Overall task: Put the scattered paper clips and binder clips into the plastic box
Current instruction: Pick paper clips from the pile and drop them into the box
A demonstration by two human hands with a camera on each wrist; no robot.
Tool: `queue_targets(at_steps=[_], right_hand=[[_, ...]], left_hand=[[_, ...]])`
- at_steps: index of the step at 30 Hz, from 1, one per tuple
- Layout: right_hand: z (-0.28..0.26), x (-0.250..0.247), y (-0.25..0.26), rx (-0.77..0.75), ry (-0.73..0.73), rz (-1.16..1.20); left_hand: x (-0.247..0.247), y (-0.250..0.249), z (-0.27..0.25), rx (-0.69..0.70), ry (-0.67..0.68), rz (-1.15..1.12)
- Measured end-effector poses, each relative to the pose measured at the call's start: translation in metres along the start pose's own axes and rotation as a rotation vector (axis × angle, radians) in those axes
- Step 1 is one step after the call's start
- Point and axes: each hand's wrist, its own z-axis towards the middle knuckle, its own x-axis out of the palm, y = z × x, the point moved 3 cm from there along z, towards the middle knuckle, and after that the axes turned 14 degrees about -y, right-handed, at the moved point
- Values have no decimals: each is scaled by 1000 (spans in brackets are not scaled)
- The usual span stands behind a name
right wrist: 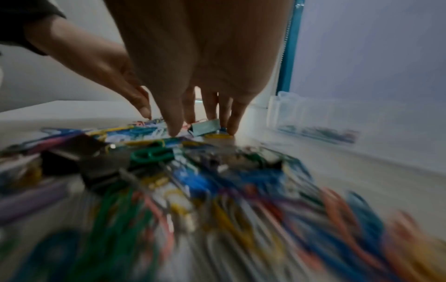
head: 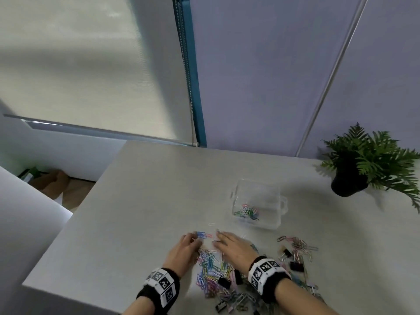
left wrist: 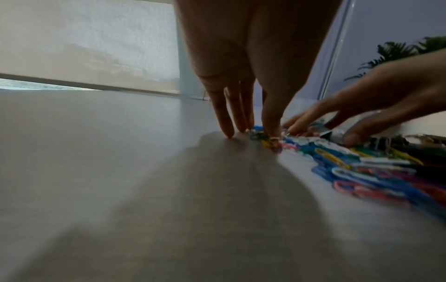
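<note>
A heap of coloured paper clips (head: 212,272) and black binder clips (head: 296,266) lies scattered at the table's near edge. The clear plastic box (head: 258,204) stands beyond it, with a few clips in its bottom. My left hand (head: 187,244) rests at the heap's far left, fingers straight with tips (left wrist: 228,131) on the table and clips. My right hand (head: 228,243) lies flat over the heap's far end, its straight fingers (right wrist: 175,127) touching clips beside a grey binder clip (right wrist: 205,126). Neither hand grips anything.
A potted fern (head: 361,164) stands at the table's far right corner. A second small pile of clips (head: 300,246) lies right of my right wrist. The table's left edge (head: 75,214) drops to the floor. A wall and roller blind stand behind.
</note>
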Motion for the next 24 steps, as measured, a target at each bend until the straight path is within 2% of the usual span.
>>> queue_targets(at_steps=[3, 6, 7, 11, 15, 17, 22, 24], right_hand=[[-13, 3, -19, 71, -32, -39], [-15, 9, -27, 163, 72, -71], [-12, 12, -30, 179, 64, -87], [2, -12, -15, 159, -29, -160], [9, -15, -13, 210, 74, -169], [9, -15, -13, 219, 73, -197], [19, -10, 0, 258, 1, -35], [18, -3, 8, 260, -21, -10]], left_hand=[[-3, -10, -1, -12, -21, 7], [-3, -17, 8, -25, -36, 8], [-3, -19, 12, -20, -34, 18], [3, -25, 23, -50, 51, 74], [3, -27, 27, -73, 120, 124], [3, -24, 27, -78, 154, 123], [0, -22, 26, -55, 168, 28], [-2, -23, 27, -48, 124, -46]])
